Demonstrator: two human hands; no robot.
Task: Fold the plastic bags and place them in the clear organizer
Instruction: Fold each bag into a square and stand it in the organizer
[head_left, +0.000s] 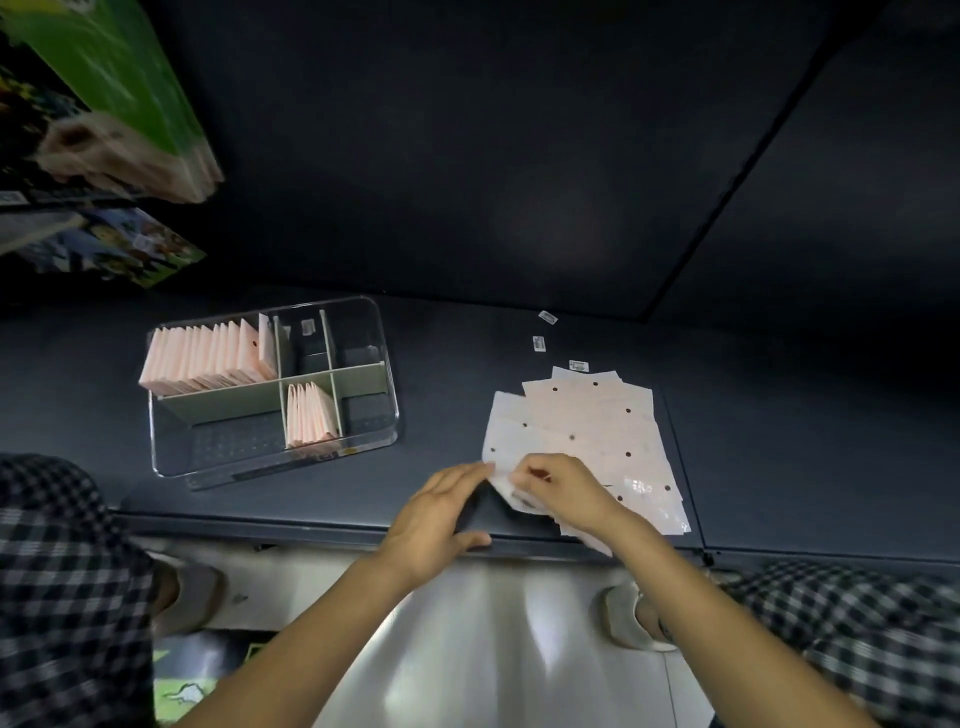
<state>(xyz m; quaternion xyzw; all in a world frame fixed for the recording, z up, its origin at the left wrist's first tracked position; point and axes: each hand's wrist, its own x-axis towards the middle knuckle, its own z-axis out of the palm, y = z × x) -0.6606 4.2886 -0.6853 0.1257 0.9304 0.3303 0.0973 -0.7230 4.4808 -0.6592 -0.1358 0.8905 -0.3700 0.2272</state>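
A loose spread of flat pale plastic bags (587, 431) lay on the dark bench (447, 374), well right of the clear organizer (270, 457). The right hand (563, 491) rested at the spread's near left corner, its curled fingers (524, 470) apparently pinching one bag's edge, though blur hid the exact grip. The left hand (441, 519) lay just beside it, fingers straight and together, tips touching that same corner. Folded bags (208, 358) stood upright in the organizer's far left compartment, and a smaller bunch in a middle one.
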